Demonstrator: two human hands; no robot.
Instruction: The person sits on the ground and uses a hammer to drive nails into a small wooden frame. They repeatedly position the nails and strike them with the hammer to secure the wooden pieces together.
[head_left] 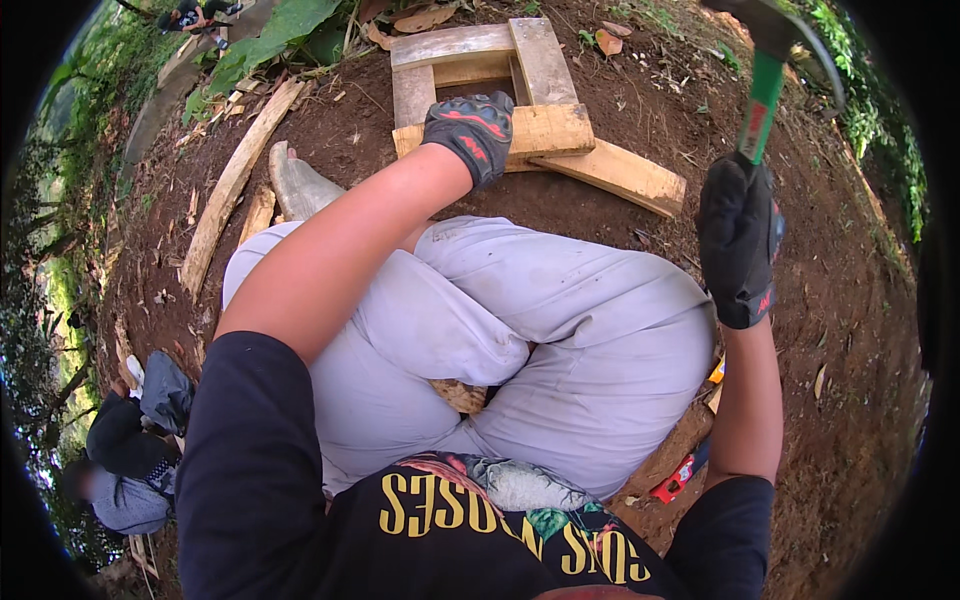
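Note:
My left hand (469,135), in a black glove with red marks, is closed over a pale wooden board (550,131). Its fingertips are hidden, so a small thing between them would not show. That board lies across the near side of a roughly square wooden frame (541,62) on the soil. In my right hand (738,240), also gloved, a claw hammer (762,108) with a green handle is held up at the right, head upward, well apart from the wood. One more short plank (618,176) slants out from under the board's right end.
My bent legs (480,330) in pale trousers fill the middle. A long wood strip (238,185) lies on the soil at the left. A red tool (680,478) lies by my right thigh. Another person (130,450) sits at the lower left; leafy plants (270,45) stand far left.

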